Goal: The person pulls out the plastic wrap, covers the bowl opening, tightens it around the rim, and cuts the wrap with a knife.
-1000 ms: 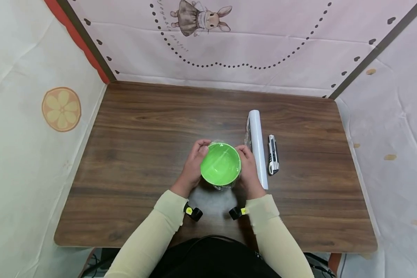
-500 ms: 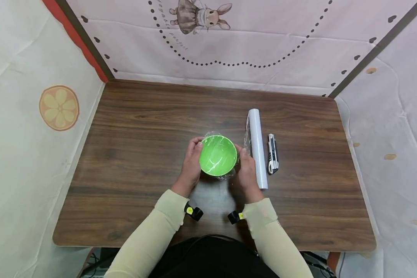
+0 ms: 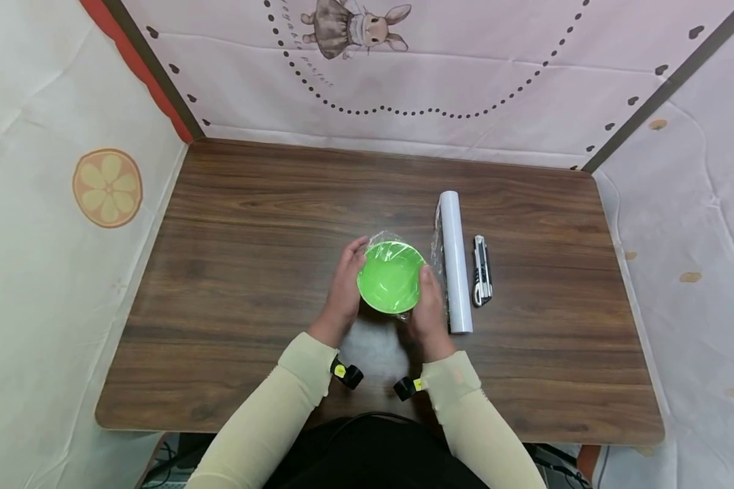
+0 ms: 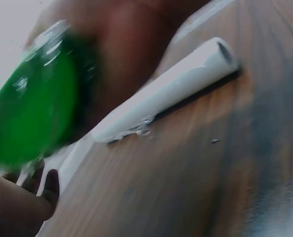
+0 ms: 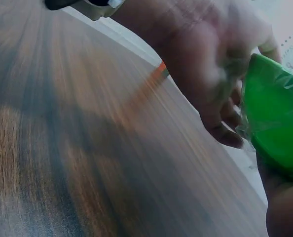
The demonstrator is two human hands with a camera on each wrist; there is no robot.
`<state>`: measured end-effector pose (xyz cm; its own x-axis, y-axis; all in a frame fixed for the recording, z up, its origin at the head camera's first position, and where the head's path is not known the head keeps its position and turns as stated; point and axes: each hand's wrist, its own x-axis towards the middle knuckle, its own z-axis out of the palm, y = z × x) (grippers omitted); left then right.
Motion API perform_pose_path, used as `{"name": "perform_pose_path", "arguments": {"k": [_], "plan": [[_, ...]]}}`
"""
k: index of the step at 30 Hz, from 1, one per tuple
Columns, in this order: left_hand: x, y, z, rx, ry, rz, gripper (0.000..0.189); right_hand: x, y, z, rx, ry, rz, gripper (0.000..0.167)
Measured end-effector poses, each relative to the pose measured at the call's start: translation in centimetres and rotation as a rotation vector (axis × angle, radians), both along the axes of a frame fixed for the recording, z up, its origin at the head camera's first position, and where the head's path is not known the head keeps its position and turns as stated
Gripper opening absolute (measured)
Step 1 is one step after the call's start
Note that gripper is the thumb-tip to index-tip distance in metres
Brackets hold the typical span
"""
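A green bowl (image 3: 391, 278) is held between both hands above the table, with clear plastic wrap (image 3: 387, 238) stretched over its mouth and loose around its rim. My left hand (image 3: 345, 284) grips the bowl's left side. On the opposite side my right hand (image 3: 429, 309) holds it, the thumb near the rim. The right wrist view shows crinkled film on the bowl (image 5: 277, 118) and the left hand's fingers (image 5: 230, 133) beside its wall. The left wrist view, somewhat blurred, shows the bowl (image 4: 33, 108) tilted. Its underside is hidden.
Just right of the right hand lies a white roll of plastic wrap (image 3: 456, 265), with some film loose along its left side. A utility knife (image 3: 482, 272) lies beyond it. Printed cloth walls border the wooden table (image 3: 251, 224) at the back and sides.
The bowl first moved slightly away and left, then back right. The right hand's thumb has come up against the bowl's right side, and more film shows at the far rim.
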<state>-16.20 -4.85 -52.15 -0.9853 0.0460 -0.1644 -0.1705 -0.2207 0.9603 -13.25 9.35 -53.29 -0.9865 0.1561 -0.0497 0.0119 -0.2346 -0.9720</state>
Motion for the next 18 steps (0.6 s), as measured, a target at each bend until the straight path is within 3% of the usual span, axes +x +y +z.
{"name": "perform_pose_path", "arguments": {"k": [3, 6, 13, 15, 18], "plan": [[-0.6, -0.3, 0.0, 0.026, -0.065, 0.019, 0.038, 0.1, 0.4, 0.0, 0.052, 0.036, -0.015, 0.052], [-1.1, -0.5, -0.2, 0.094, -0.1, 0.05, 0.021, 0.1, 0.7, 0.1, 0.059, 0.055, -0.009, 0.053], [-1.6, -1.0, -0.6, 0.403, -0.085, 0.133, 0.023, 0.2, 0.9, 0.2, 0.005, 0.029, -0.03, 0.057], [-1.6, -1.1, -0.9, 0.422, -0.107, 0.129, 0.021, 0.3, 0.9, 0.1, -0.038, 0.029, -0.01, 0.058], [-1.2, -0.9, -1.5, 0.368, -0.143, 0.101, 0.017, 0.4, 0.9, 0.1, -0.051, 0.026, 0.016, 0.058]]}}
